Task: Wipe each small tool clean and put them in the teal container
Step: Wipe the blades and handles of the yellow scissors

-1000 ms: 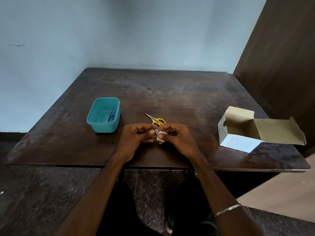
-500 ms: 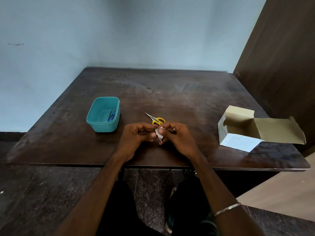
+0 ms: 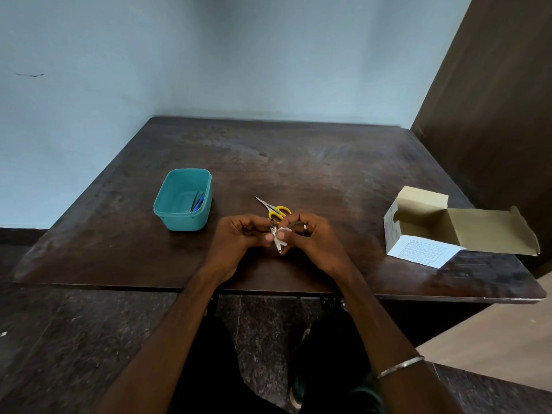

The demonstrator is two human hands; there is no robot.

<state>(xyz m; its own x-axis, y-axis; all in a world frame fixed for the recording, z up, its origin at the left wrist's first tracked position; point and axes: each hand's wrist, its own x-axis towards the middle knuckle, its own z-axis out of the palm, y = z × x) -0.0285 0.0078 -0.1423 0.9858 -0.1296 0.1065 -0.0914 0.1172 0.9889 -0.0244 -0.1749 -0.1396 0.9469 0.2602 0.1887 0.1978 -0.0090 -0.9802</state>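
Over the counter's [image 3: 298, 162] near edge both hands, left [image 3: 239, 236] and right [image 3: 310, 239], kept pinching the small metal tool [image 3: 275, 239], which had swung upright in its white wipe [image 3: 281, 234], so wiping continued, short of the teal container [image 3: 167, 204].

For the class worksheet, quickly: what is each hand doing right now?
Left hand: closed, pinching the small metal tool.
Right hand: closed, pressing the white wipe around that tool.
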